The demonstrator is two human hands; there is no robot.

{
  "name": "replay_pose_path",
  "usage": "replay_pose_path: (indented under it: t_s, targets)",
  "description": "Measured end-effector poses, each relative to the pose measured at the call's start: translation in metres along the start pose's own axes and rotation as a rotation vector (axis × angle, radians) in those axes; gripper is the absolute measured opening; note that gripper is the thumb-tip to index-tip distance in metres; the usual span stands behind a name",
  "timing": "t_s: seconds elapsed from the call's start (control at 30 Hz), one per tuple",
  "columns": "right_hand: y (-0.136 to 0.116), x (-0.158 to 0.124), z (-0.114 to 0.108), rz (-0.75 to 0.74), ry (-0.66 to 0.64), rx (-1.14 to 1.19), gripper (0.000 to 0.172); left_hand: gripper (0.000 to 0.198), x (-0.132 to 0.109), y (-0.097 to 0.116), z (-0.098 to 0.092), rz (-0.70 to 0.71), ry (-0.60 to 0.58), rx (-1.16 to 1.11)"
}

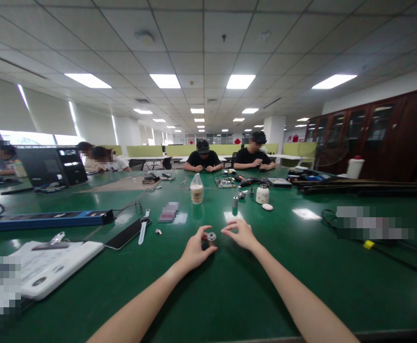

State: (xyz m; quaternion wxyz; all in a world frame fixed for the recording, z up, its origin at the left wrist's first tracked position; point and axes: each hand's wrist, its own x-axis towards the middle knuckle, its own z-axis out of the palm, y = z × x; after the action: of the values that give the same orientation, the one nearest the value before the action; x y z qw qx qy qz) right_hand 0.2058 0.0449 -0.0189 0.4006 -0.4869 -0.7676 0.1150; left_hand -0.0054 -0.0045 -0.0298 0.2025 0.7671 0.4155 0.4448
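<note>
Both my bare forearms reach forward over a green table (229,286). My left hand (195,248) curls round a small dark metal cylinder (210,237) that stands on the tabletop, thumb and fingers closed on it. My right hand (239,233) hovers just right of the cylinder with fingertips pinched together near its top; whether they hold anything is too small to see. A second small metal cylinder (235,203) stands farther back on the table.
A lidded cup (196,189), a white jar (262,194) with its lid (267,206), a phone (127,233), a watch (144,227), a clipboard (47,267) and a blue power strip (44,220) lie around. Several people sit at the far side. Cables (390,252) run at right.
</note>
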Motion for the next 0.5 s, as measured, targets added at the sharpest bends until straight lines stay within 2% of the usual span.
replay_pose_path:
  t_s: [0.1,0.23,0.3,0.4,0.5]
  targets:
    - [0.016,-0.007,-0.006,0.097,-0.148,-0.145,0.02,0.058,0.001,0.0,0.0,0.009,0.004,0.013]
    - [0.018,-0.01,-0.004,0.096,-0.131,-0.104,0.017,0.054,0.001,0.0,0.003,0.003,0.028,0.017]
    - [0.011,-0.006,0.001,0.075,-0.072,-0.007,0.014,0.049,0.003,-0.001,0.005,-0.003,0.018,0.006]
    - [-0.001,0.006,0.012,0.098,0.036,0.303,0.024,0.045,0.01,-0.005,0.007,-0.016,-0.053,-0.034]
    - [-0.011,0.021,0.026,0.047,-0.041,0.456,0.026,0.053,0.023,-0.014,0.007,-0.031,-0.114,-0.07]
